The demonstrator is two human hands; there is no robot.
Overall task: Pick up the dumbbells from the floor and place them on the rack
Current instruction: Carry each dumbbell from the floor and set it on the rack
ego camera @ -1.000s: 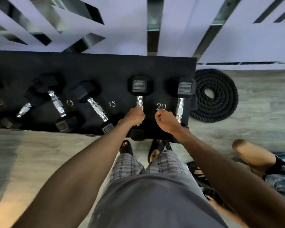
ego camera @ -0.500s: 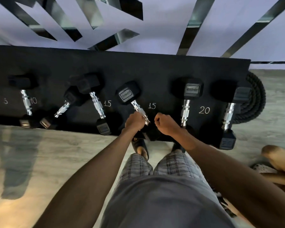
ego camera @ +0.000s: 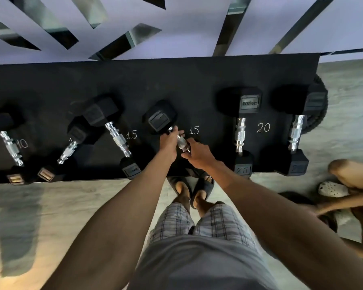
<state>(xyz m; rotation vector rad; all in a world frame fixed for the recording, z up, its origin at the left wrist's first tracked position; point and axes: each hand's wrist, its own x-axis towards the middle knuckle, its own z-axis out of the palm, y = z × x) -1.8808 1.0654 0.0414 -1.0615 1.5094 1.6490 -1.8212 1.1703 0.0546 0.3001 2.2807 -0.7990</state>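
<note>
Placing step in hand. Dumbbell (ego camera: 166,124) lies skewed on the rack (ego camera: 176,80), beside the chalked 15. Left hand (ego camera: 169,143) fingers wrap its handle; right hand (ego camera: 198,152) fingers, loosely spread, touch the handle's near end. Next move, by judgement: square it, then release.

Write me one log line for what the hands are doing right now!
left hand: on dumbbell handle | right hand: touching handle's near end | dumbbell: tilted on rack, beside chalk 15
</note>
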